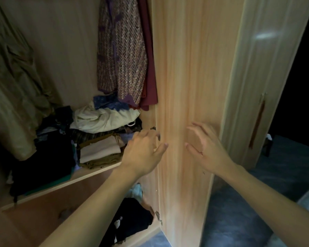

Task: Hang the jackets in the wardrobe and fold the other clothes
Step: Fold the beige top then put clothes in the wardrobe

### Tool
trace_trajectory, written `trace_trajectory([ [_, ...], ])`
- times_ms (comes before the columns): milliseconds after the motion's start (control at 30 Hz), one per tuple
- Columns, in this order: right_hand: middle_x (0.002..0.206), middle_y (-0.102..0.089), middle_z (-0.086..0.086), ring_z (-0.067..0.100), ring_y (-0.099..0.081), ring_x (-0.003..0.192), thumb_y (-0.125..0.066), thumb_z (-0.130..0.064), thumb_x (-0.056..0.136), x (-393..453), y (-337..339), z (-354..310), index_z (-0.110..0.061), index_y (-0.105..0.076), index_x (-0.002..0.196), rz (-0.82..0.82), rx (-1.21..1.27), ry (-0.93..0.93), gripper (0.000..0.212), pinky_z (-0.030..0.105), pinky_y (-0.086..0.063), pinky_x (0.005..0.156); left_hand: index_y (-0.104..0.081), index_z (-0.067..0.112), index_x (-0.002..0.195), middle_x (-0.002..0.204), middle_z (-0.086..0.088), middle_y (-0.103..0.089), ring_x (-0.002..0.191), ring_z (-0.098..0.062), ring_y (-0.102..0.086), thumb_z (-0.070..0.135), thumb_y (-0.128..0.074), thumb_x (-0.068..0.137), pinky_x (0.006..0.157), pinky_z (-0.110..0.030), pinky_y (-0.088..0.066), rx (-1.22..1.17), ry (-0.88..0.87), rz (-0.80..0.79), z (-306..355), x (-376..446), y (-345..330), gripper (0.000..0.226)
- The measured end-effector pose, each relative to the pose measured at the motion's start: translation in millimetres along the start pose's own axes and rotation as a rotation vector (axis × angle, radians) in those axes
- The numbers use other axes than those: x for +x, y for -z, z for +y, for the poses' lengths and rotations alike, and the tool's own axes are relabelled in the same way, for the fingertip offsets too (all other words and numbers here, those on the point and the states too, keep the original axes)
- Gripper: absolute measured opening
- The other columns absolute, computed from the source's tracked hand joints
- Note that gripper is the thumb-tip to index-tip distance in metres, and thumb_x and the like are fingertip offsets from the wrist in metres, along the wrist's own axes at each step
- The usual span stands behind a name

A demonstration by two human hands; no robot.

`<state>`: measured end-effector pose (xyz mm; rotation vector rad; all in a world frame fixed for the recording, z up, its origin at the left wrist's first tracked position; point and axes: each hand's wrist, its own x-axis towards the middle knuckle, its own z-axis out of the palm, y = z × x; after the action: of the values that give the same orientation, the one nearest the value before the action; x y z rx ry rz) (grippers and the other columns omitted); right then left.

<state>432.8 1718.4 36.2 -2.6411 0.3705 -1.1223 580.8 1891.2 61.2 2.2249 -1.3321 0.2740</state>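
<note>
Both empty, loosely spread, the left hand (143,150) and right hand (206,150) flank the open light-wood wardrobe door (185,86), whose hinge edge could pinch left fingertips.

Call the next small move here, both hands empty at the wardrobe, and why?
Probably swing the open light wood wardrobe door shut. The left hand and right hand both hold nothing and hover at that door. Inside, the brown woven jacket and olive green jacket already hang, and the folded beige clothes are stacked on the shelf.

Right hand (206,148) motion-blurred; hanging jackets' (121,50) tops cut by upper edge; lower compartment clothes (130,221) dark, indistinct.
</note>
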Motion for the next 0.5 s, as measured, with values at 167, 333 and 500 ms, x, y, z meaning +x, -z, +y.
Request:
trace_trajectory([
  [167, 0.144, -0.043, 0.014, 0.029, -0.034, 0.139, -0.068, -0.02, 0.091, 1, 23, 29, -0.008, -0.055, 0.131, 0.164, -0.044, 0.03, 0.043, 0.052, -0.031, 0.115, -0.061, 0.023, 0.118, 0.12, 0.002, -0.06, 0.115, -0.021, -0.051, 0.052, -0.046, 0.094, 0.096, -0.044, -0.045, 0.013, 0.005, -0.017, 21, 24, -14, 0.041],
  [333, 0.165, 0.009, 0.011, 0.027, 0.005, 0.153, -0.064, -0.025, 0.093, 13, 42, 70, -0.017, -0.021, 0.157, 0.165, -0.143, -0.049, 0.077, 0.05, -0.007, 0.122, -0.059, 0.02, 0.127, 0.121, 0.002, -0.061, 0.118, -0.022, -0.052, 0.051, -0.05, 0.095, 0.097, -0.041, -0.046, 0.003, -0.016, 0.011, 56, 51, -36, 0.045],
  [500, 0.158, 0.024, -0.015, -0.015, 0.002, 0.136, -0.055, -0.041, 0.098, 20, 40, 100, -0.037, 0.036, 0.146, -0.077, 0.241, -0.114, 0.102, 0.032, -0.015, 0.118, -0.052, 0.022, 0.135, 0.136, 0.002, -0.054, 0.127, -0.018, -0.046, 0.05, -0.051, 0.097, 0.101, -0.035, -0.041, 0.008, 0.009, 0.008, 90, 69, -64, 0.047],
])
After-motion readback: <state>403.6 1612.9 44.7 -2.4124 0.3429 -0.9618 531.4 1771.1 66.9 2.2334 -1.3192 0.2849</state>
